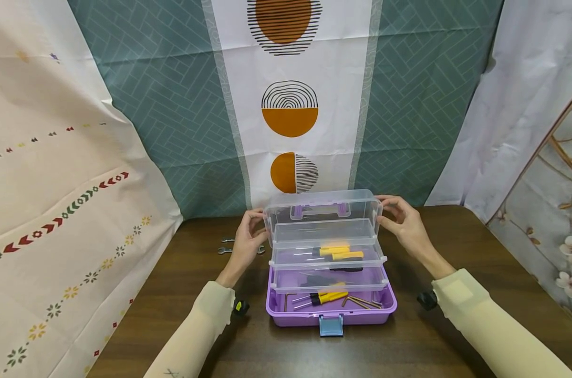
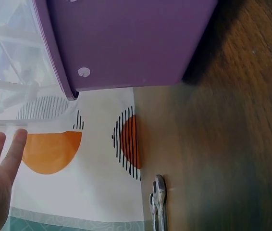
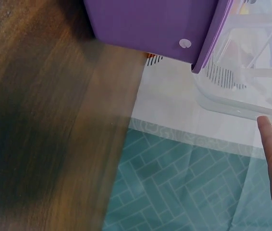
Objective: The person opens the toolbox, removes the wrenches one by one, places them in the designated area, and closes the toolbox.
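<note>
A purple toolbox (image 1: 286, 318) stands with its clear lid (image 1: 309, 198) raised and its clear tiered trays (image 1: 286, 266) fanned out. At the lid's left side, my left hand (image 1: 249, 233) pinches the edge between thumb and fingers. My right hand (image 1: 405, 224) holds the opposite side, its index finger near the top corner and thumb lower down. Fingertips (image 3: 264, 126) meet the lid's rim in the right wrist view. Yellow-handled screwdrivers (image 1: 349, 255) lie in the trays; more screwdrivers (image 1: 332, 297) and several hex keys (image 1: 360, 303) lie in the base.
Small wrenches (image 1: 224, 251) lie on the brown wooden table (image 1: 182, 304), left of the toolbox and partly behind my left hand. A blue latch (image 1: 331, 326) hangs down at the front. Patterned cloth (image 1: 172, 105) hangs behind the table.
</note>
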{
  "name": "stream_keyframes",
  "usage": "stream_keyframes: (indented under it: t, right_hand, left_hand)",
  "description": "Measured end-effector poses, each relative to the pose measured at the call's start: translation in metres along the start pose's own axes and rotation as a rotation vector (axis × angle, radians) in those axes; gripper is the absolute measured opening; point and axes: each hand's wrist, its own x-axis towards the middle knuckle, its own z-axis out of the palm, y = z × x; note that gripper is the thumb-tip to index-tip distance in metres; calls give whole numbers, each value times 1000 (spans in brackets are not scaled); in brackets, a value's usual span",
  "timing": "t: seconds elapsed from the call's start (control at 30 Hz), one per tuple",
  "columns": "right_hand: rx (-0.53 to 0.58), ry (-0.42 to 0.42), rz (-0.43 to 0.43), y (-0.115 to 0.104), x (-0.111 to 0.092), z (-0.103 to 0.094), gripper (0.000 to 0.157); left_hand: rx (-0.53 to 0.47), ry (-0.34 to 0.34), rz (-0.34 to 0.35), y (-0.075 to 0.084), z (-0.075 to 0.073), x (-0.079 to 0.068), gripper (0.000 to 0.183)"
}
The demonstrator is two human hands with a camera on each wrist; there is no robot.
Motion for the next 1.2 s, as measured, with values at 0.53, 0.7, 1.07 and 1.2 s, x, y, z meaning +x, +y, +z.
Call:
stream_keyframes:
  t: [0.53,0.7,1.07,1.2]
  right_hand:
    - [-2,12,-29,-5,-5,1,26]
    - [4,10,-30,-6,-8,2,25]
    - [-8,9,-29,-9,-10,2,23]
    - [-16,4,-29,-9,-12,2,23]
  left_hand:
    - [44,28,102,4,1,-6,37]
    - [110,70,128,9,3,-6,31]
    - [314,90,384,31,-1,4,20]
    - [431,-35,467,46,1,11,22]
